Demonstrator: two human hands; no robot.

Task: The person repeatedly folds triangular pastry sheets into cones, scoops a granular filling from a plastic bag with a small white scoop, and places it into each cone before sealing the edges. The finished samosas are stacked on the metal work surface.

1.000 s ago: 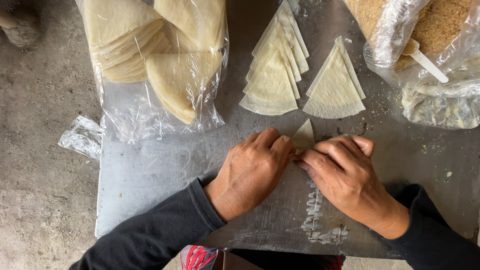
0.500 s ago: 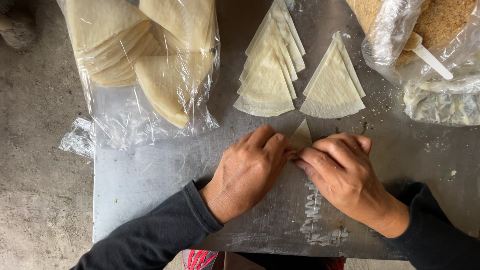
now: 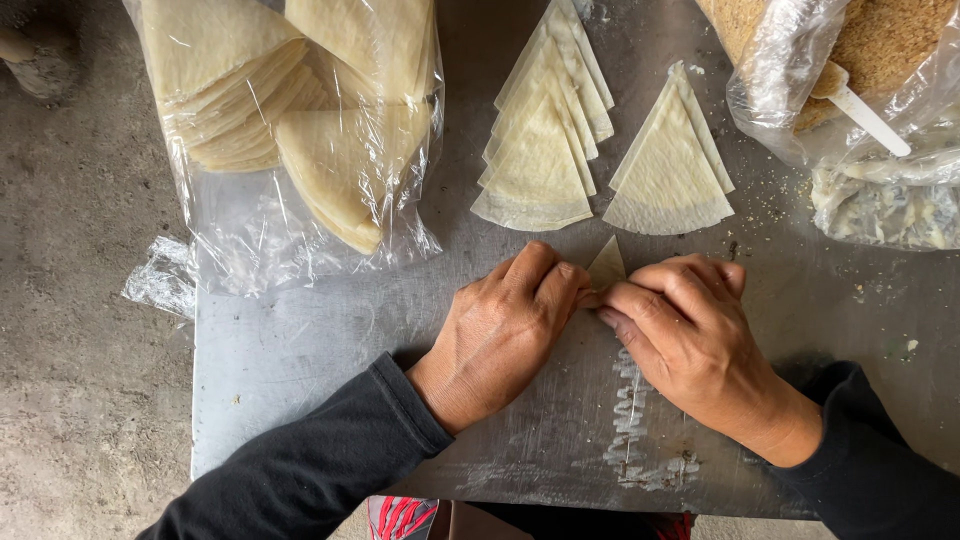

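My left hand [image 3: 505, 330] and my right hand [image 3: 685, 325] lie knuckles up on a grey metal table [image 3: 300, 340], fingertips meeting. Between them they press on a pale triangular pastry wrapper [image 3: 606, 266]; only its pointed tip shows above the fingers, the rest is hidden. Just beyond lie two fanned stacks of the same pale triangular wrappers, one stack [image 3: 545, 130] left of centre and another stack [image 3: 672, 165] to its right.
A clear plastic bag of wrapper sheets [image 3: 290, 120] lies at the far left. A bag of brown crumbly filling [image 3: 870, 50] with a white spoon handle [image 3: 865, 115] sits at the far right. White paste smears [image 3: 630, 425] streak the table near me. Concrete floor [image 3: 80, 400] lies left.
Both hands stay pressed on the wrapper with hardly any movement; the view has shifted slightly.
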